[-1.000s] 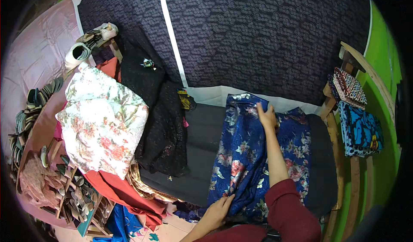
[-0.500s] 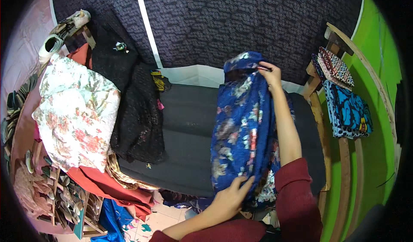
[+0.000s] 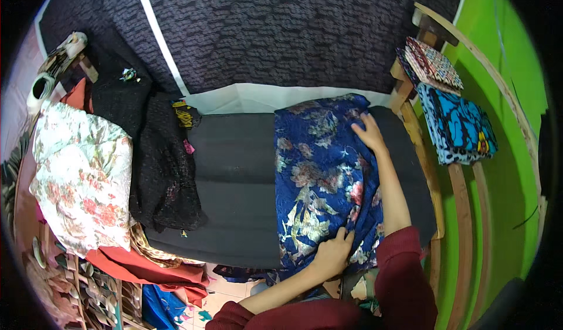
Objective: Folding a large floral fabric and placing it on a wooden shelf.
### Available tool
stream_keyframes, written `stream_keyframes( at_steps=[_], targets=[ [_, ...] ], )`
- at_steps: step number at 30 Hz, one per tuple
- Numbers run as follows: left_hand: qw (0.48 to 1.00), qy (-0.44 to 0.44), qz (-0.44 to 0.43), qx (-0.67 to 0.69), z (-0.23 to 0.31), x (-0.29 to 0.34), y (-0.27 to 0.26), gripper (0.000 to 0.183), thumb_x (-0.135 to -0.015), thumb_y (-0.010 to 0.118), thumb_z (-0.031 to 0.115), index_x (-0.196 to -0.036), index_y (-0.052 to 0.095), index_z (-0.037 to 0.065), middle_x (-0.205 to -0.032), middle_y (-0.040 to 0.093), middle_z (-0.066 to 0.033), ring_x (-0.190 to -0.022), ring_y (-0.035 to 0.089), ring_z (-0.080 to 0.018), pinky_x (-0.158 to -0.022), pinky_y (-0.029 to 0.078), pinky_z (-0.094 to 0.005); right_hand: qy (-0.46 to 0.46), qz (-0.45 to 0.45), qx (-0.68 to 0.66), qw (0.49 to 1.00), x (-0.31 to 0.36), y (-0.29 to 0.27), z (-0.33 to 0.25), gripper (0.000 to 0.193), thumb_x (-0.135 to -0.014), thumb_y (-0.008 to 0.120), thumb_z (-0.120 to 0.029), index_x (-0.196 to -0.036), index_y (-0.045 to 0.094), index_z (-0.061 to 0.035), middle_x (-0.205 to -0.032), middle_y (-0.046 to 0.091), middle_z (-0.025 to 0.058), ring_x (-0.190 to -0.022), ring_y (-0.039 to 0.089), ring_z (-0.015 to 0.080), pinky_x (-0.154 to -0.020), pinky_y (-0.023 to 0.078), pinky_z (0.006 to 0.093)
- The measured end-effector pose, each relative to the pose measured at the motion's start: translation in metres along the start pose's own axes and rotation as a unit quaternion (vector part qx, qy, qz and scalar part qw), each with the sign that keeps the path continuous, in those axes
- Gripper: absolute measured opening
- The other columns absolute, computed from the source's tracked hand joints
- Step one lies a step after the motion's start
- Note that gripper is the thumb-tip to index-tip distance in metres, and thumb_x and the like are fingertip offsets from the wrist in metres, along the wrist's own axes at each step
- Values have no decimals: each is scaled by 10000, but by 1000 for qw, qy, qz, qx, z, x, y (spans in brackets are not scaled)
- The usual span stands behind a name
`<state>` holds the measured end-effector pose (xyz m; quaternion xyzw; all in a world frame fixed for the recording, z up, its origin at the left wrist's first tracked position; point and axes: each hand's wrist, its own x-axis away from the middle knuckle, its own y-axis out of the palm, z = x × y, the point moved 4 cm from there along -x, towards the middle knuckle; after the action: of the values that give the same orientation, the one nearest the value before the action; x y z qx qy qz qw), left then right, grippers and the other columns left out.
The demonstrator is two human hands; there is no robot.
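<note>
A blue floral cloth [image 3: 316, 177] with silvery and pink flowers lies spread over the right part of a black padded surface [image 3: 234, 171]. Its upper part is fairly flat; folds and wrinkles run down its right side. My right hand [image 3: 370, 135] rests near the cloth's upper right corner, fingers apart and nothing in them. On the lower edge of the cloth sits my left hand [image 3: 332, 255], its visible fingers stretched out over the fabric. The cloth's far edge reaches the pale strip [image 3: 246, 98] at the back.
On the left, a white floral cloth [image 3: 82, 171] and black lace fabric [image 3: 164, 171] drape over the side, with red cloth [image 3: 146, 271] below. Folded patterned fabrics [image 3: 457, 124] hang on a wooden rail at right. Wooden shoe forms [image 3: 88, 295] fill a rack at lower left.
The blue cloth, folded narrow and lifted at its far end before, now lies wider and flatter. My right hand has let go of its far edge and moved down; my left hand stays low.
</note>
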<state>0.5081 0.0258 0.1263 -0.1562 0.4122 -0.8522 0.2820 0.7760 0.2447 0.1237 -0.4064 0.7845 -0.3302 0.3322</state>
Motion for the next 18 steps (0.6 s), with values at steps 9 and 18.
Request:
stream_keyframes(
  at_steps=[9, 18],
  targets=[
    [949, 151, -53, 272, -29, 26, -39, 1008, -628, 705, 166, -1356, 25, 12, -1327, 258, -243, -1226, 307, -309, -1003, 256, -325, 29, 80, -447, 891, 217, -80, -62, 179, -857, 504, -112, -948, 561, 31, -811, 591, 42, -661, 520, 76, -601, 417, 196],
    [971, 79, 45, 221, -22, 59, -38, 720, -646, 721, 109, -1252, 337, 39, -1136, 472, -220, -1050, 471, -322, -854, 390, -387, 180, 2, -371, 911, 445, -9, -101, 379, -702, 673, -139, -1003, 496, 8, -801, 572, 93, -666, 572, 154, -563, 463, 253]
  ],
)
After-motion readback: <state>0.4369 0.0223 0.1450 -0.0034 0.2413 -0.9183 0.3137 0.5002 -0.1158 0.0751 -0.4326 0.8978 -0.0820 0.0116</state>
